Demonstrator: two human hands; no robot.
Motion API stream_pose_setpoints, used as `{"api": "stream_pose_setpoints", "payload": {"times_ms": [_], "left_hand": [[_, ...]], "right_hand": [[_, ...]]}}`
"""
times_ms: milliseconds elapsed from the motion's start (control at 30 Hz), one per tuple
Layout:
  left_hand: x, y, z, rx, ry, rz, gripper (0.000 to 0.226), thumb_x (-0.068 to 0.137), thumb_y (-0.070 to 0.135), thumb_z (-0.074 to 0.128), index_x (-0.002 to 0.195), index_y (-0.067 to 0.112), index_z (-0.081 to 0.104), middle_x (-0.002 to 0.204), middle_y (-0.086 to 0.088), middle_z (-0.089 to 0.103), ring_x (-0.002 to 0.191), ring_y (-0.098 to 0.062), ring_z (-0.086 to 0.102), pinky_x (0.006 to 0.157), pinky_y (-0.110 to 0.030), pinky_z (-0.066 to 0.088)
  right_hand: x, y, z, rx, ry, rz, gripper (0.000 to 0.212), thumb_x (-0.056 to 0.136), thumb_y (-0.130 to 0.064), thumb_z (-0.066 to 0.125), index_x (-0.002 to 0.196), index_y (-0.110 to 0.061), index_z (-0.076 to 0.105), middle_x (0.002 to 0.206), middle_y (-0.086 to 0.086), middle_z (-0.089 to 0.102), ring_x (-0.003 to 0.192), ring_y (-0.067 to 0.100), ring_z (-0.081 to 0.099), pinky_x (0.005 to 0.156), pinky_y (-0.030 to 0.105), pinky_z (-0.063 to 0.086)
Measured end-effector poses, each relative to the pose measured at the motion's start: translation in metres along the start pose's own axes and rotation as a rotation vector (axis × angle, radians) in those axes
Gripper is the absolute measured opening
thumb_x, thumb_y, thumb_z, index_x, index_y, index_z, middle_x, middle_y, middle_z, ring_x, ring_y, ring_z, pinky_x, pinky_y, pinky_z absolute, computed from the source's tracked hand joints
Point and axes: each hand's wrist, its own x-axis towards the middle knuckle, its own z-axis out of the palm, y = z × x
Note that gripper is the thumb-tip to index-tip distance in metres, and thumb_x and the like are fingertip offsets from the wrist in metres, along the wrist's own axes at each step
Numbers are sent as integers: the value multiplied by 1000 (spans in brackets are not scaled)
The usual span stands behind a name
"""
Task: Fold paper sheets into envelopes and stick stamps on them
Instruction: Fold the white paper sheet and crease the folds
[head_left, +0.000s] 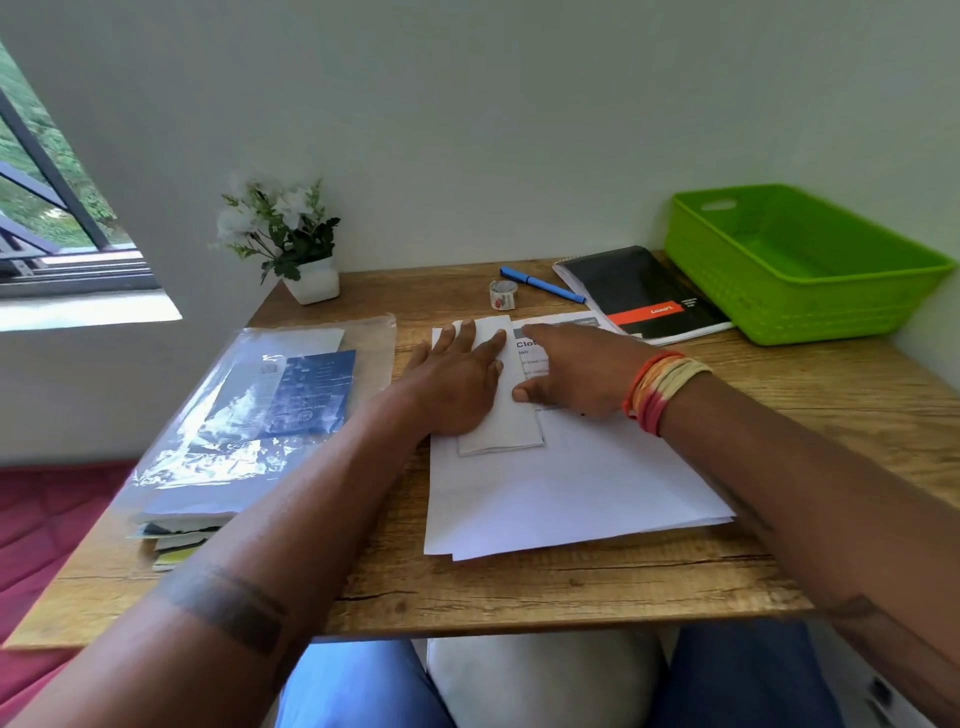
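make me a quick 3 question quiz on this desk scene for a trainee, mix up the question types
1. True or false: both hands press flat on the folded paper.
2. Multiple choice: what lies between the stamp roll and the black notebook? A) scissors B) a blue pen C) a glue stick
3. Short answer: what is inside the green basket, as far as the view shows?

Key
1. True: the left hand and the right hand both rest on it, on top of the stack of white sheets.
2. B
3. Nothing visible; its floor looks bare.
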Motion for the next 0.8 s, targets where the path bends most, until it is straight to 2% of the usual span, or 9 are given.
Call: {"api": "stream_pose_setpoints", "payload": {"times_ms": [133, 333, 400, 467, 500, 533, 600, 700, 800], "left_hand": [[-1, 1, -2, -3, -6, 3, 57, 108, 45, 16, 161, 33, 1, 169, -9, -5, 155, -30, -7, 125, -52, 1], [-1, 1, 0, -4, 6, -2, 56, 107, 45, 16, 161, 33, 1, 169, -9, -5, 155, -30, -5, 124, -53, 1], [-1, 1, 1, -1, 11, -5, 56, 107, 45, 16, 160, 34, 2, 169, -8, -4, 155, -30, -5, 124, -53, 1], [-1, 1, 1, 3, 20, -7, 56, 107, 45, 16, 160, 34, 3, 169, -8, -3, 155, -30, -4, 124, -53, 2], [-1, 1, 2, 2, 23, -7, 56, 107, 45, 17, 160, 34, 3, 169, -8, -3, 155, -30, -3, 124, -53, 2], [-1, 2, 2, 1, 27, -7, 56, 107, 45, 17, 160, 34, 4, 169, -8, -2, 155, -30, -3, 124, -53, 2], [-1, 2, 3, -11, 39, -7, 55, 107, 45, 18, 160, 35, 6, 169, -8, -1, 155, -30, -1, 124, -53, 3], [-2, 3, 1, -53, 79, -21, 54, 107, 43, 24, 160, 32, 15, 169, -7, 5, 155, -29, 5, 124, -52, 8], [-11, 4, -3, -151, 211, -69, 51, 106, 44, 37, 154, 26, 36, 166, -4, 22, 152, -26, 21, 123, -47, 17]], "right_hand": [[-14, -3, -4, 25, -45, -8, 91, 86, -61, 65, 157, -26, 21, 160, 2, 35, 141, 26, 40, 109, 34, 35], [-28, -2, -5, 28, -119, -9, 100, 81, -65, 67, 158, -28, 16, 163, 0, 27, 145, 25, 33, 114, 39, 30], [-30, 0, -5, 50, -126, -17, 103, 78, -66, 70, 158, -28, 17, 161, -1, 32, 141, 25, 37, 108, 35, 33], [-30, 3, -4, 80, -141, -26, 107, 74, -68, 72, 158, -31, 16, 145, -2, 47, 128, 23, 47, 93, 29, 37], [-30, 5, -4, 95, -149, -35, 110, 71, -69, 74, 157, -33, 16, 128, -7, 53, 117, 20, 50, 83, 23, 38], [-30, 6, -4, 112, -149, -49, 110, 69, -71, 75, 156, -35, 18, 108, -16, 50, 105, 15, 49, 74, 19, 35], [-28, 9, -4, 178, -114, -63, 101, 68, -73, 73, 152, -39, 28, 89, -26, 42, 90, 6, 48, 65, 17, 33], [-23, 9, -2, 304, 28, -35, 66, 77, -70, 68, 134, -42, 50, 94, -18, 58, 80, 1, 57, 63, 18, 39], [-19, 0, 5, 306, 147, -71, 42, 87, -55, 68, 124, -37, 59, 96, -9, 64, 83, 3, 57, 66, 17, 39]]}}
